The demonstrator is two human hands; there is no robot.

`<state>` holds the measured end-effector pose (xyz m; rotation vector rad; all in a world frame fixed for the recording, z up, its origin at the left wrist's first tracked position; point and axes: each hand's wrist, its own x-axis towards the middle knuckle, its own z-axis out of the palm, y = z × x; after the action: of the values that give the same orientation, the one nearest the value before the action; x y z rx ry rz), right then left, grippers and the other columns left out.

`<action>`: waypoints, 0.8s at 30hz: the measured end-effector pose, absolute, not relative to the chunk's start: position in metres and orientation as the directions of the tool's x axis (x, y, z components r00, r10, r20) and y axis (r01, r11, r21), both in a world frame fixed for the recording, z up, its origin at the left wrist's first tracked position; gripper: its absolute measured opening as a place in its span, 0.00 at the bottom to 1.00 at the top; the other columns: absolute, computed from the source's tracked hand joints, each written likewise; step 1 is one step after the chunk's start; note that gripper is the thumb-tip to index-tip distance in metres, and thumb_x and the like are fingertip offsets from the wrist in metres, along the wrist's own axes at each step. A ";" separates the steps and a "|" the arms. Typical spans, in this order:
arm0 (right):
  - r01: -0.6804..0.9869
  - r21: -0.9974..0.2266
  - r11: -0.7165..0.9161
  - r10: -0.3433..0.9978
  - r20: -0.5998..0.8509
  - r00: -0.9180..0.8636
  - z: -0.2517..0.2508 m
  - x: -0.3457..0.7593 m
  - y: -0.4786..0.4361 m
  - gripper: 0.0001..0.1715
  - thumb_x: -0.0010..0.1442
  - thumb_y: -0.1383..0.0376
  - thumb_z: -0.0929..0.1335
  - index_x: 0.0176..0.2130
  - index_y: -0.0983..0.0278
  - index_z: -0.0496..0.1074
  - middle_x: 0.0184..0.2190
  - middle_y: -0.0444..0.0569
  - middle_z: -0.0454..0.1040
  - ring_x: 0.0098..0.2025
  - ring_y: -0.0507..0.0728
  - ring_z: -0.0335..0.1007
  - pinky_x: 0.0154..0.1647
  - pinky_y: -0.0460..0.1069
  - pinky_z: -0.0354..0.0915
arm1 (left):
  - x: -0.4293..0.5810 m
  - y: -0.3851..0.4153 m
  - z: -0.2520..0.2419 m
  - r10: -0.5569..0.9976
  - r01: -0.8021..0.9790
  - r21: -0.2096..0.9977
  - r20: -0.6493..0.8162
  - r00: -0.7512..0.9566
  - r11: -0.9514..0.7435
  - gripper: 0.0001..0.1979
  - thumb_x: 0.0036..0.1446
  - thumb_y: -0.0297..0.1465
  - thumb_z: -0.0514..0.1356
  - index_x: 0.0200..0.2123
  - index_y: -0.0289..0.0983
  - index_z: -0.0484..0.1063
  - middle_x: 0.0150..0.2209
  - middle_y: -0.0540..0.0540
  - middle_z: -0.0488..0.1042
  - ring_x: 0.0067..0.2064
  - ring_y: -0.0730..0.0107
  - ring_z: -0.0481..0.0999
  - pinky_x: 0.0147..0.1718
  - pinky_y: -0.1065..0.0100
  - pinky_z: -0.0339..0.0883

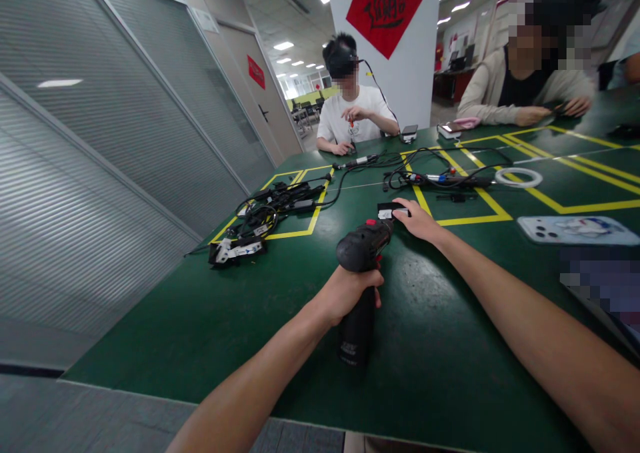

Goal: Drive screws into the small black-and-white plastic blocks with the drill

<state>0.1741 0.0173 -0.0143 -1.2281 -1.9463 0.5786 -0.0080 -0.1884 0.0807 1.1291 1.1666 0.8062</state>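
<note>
My left hand [353,293] is wrapped round the grip of a black cordless drill [361,248] with a red switch on top. The drill points away from me, and its battery base hangs towards the near side of the green table [280,320]. At the drill's front end is a small black and white part [387,211]. The fingers of my right hand [413,218] are closed on the right side of this part. Whether the drill's tip touches the part cannot be made out.
Tangled black cables [280,206] and a black and white piece [235,250] lie at the left. Behind are more cables, a white ring [519,177] and yellow tape. A phone [577,230] lies at the right. Two people sit across the table.
</note>
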 end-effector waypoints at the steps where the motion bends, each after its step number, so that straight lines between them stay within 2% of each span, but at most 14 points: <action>1: 0.560 -0.705 0.436 0.900 0.351 -0.259 -0.014 0.174 0.017 0.25 0.61 0.56 0.62 0.56 0.57 0.64 0.46 0.51 0.66 0.47 0.58 0.66 0.53 0.54 0.59 | -0.008 -0.188 0.081 0.929 0.064 0.960 -0.282 0.240 0.274 0.07 0.44 0.26 0.58 0.30 0.34 0.66 0.22 0.51 0.67 0.19 0.74 0.69 0.21 0.72 0.61; 24: 0.567 -0.702 0.431 0.902 0.347 -0.256 -0.014 0.174 0.017 0.25 0.61 0.56 0.62 0.57 0.57 0.63 0.45 0.52 0.65 0.46 0.59 0.66 0.52 0.54 0.60 | -0.007 -0.188 0.081 0.930 0.067 0.958 -0.285 0.230 0.278 0.07 0.45 0.26 0.57 0.31 0.35 0.63 0.24 0.52 0.66 0.19 0.75 0.69 0.21 0.72 0.61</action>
<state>0.1744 0.0166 -0.0136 -1.2396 -1.9471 0.5774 -0.0069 -0.1884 0.0810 1.1237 1.1788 0.8102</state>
